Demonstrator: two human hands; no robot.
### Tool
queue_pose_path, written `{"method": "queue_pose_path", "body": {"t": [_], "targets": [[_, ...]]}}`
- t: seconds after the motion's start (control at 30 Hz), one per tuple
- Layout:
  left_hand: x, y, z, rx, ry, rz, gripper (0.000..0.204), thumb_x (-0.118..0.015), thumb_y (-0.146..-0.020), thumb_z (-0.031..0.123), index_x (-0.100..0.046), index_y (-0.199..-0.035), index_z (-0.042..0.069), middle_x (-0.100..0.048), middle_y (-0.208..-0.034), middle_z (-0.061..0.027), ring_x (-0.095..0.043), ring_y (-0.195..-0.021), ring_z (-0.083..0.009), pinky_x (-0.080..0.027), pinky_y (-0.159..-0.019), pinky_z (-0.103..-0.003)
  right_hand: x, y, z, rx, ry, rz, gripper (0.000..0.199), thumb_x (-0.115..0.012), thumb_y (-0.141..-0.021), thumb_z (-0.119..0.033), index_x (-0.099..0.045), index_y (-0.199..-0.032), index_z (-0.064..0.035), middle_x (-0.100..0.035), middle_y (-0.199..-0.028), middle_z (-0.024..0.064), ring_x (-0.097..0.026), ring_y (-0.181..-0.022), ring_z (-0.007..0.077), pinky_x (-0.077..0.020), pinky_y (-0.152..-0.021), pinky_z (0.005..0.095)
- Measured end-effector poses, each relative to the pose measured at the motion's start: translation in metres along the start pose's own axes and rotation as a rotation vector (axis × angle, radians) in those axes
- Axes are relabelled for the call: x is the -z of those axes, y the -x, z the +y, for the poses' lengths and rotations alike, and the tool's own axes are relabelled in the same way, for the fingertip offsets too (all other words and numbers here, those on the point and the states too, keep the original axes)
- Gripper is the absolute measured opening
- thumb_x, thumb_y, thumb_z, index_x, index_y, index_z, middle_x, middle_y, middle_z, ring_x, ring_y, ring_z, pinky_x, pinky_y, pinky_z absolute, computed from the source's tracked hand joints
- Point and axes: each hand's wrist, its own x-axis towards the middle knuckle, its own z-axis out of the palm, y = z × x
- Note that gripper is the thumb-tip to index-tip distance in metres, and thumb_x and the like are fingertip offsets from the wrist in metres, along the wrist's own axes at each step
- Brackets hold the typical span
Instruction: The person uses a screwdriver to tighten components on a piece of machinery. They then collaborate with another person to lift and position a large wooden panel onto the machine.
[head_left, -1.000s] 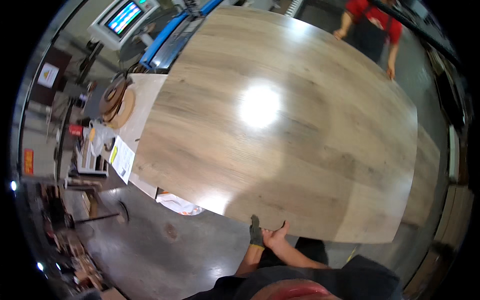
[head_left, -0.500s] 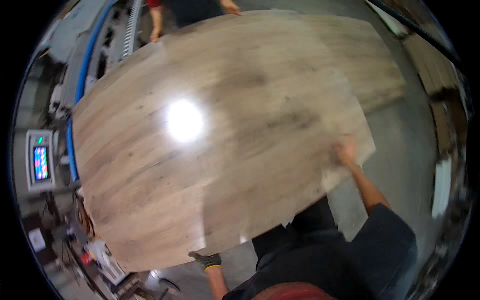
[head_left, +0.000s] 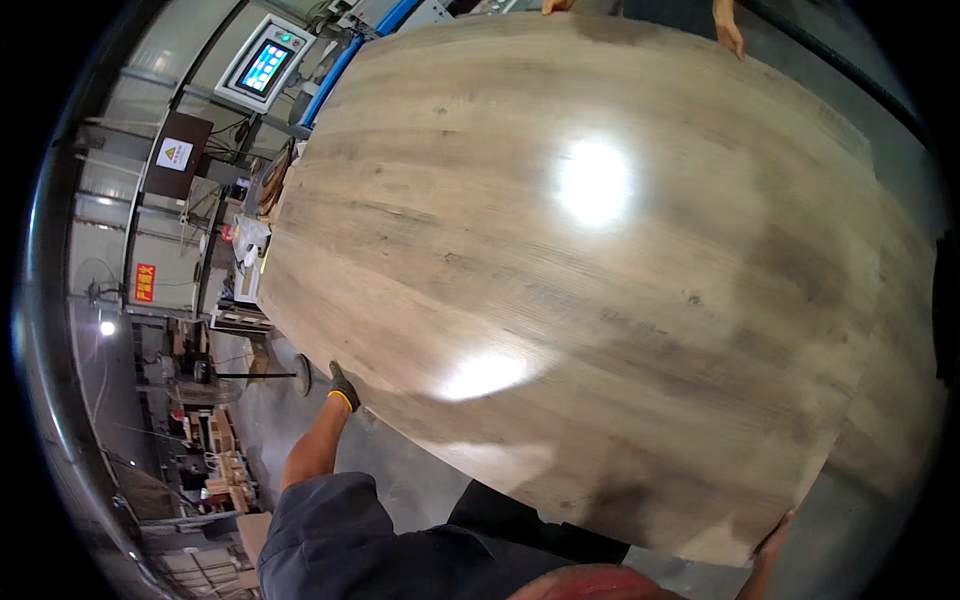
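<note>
A large wood-grain panel (head_left: 480,270) in brown and grey tones fills most of the view, with bright light reflecting off its face. My left hand (head_left: 342,388), in a dark glove with a yellow cuff, grips its near edge towards the left; the fingers underneath are hidden. At the near right corner my bare right hand (head_left: 774,542) is closed on the panel's edge, partly covered by it. Across from me, a co-worker's hand (head_left: 729,36) lies at the far edge, and that person's other hand (head_left: 557,6) shows further left.
A control box with a lit screen (head_left: 264,68) stands at the far left beside a machine with a blue rail (head_left: 345,75). A stand fan (head_left: 205,385) and stacked wood pieces (head_left: 228,470) are at the left. Another wood-grain panel (head_left: 893,420) lies lower, at right.
My view has swung left, so the panel and control box appear turned and shifted. My right hand has gone from the panel's top face to its near right corner; my left still holds the near edge.
</note>
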Motion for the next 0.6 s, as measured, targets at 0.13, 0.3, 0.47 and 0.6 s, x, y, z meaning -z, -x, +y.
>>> {"method": "queue_pose_path", "body": {"t": [0.13,0.3,0.47,0.6], "targets": [[-0.004,0.024,0.049,0.171,1.905,-0.067,0.089,-0.04,-0.084,0.074,-0.032,-0.148,0.013,-0.037,-0.15,-0.0087,-0.03,-0.138,-0.0338,-0.023,-0.113,-0.05,0.032,0.095,-0.066,0.006,-0.157,-0.063,0.086,-0.029,-0.095,-0.065,-0.024,-0.147,0.0029,-0.029,-0.151,0.0199,-0.033,-0.136,0.0348,-0.0275,-0.109,0.0433],[-0.056,0.094,0.173,-0.237,2.226,-0.323,0.094,-0.053,-0.081,0.07,-0.029,-0.147,0.008,-0.037,-0.148,-0.0111,-0.036,-0.134,-0.0335,-0.026,-0.112,-0.049,0.037,0.181,-0.084,0.013,-0.339,-0.012,0.093,-0.042,-0.087,-0.071,-0.023,-0.148,-0.003,-0.029,-0.151,0.017,-0.035,-0.134,0.0333,-0.0304,-0.109,0.0417],[-0.091,0.18,0.2,-0.151,2.355,-0.243,0.088,-0.062,-0.08,0.062,-0.033,-0.144,0.008,-0.041,-0.144,-0.0108,-0.038,-0.132,-0.0323,-0.031,-0.11,-0.047,0.024,0.224,-0.095,0.026,-0.291,-0.07,0.091,-0.041,-0.089,-0.069,-0.023,-0.148,-0.0028,-0.03,-0.15,0.0171,-0.036,-0.133,0.0325,-0.0311,-0.108,0.0416],[-0.08,0.185,0.18,-0.07,2.395,-0.219,0.082,-0.062,-0.083,0.058,-0.037,-0.143,0.008,-0.044,-0.142,-0.0115,-0.041,-0.129,-0.0327,-0.034,-0.108,-0.047,0.022,0.255,-0.096,0.042,-0.272,-0.085,0.088,-0.041,-0.09,-0.067,-0.024,-0.148,-0.0026,-0.031,-0.149,0.0172,-0.036,-0.132,0.0319,-0.0316,-0.108,0.0415]]}}
